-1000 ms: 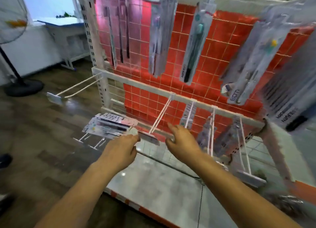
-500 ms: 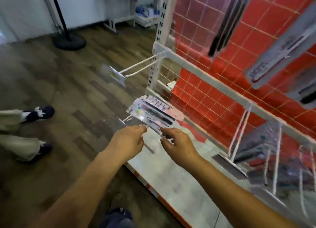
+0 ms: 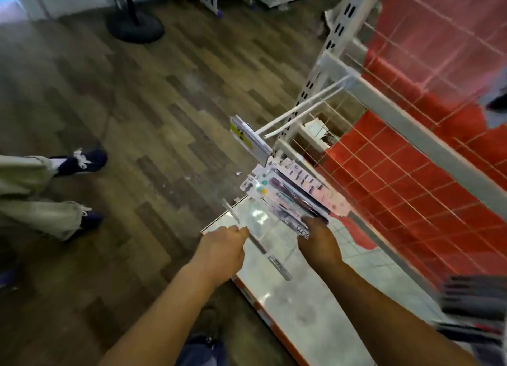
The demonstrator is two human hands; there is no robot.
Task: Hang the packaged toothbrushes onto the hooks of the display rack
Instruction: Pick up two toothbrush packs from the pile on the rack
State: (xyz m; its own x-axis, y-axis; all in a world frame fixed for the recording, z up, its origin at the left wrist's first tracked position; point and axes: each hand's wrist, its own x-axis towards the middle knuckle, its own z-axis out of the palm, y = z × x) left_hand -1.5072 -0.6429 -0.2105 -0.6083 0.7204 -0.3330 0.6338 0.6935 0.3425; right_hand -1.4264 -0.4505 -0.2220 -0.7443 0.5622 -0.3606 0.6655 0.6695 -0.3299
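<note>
Both hands outstretched: right hand gripping toothbrush packs, left hand alongside.

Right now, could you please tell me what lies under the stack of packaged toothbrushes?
The stack of packaged toothbrushes sits over low white hooks and the rack's pale base shelf. The right hand grips its near end. How it rests on the hooks is covered.

Flat stack of packaged toothbrushes beside the red display rack.

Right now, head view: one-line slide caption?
Both hands, left hand and right hand, grip packaged toothbrushes on the rack's low hook.
</note>
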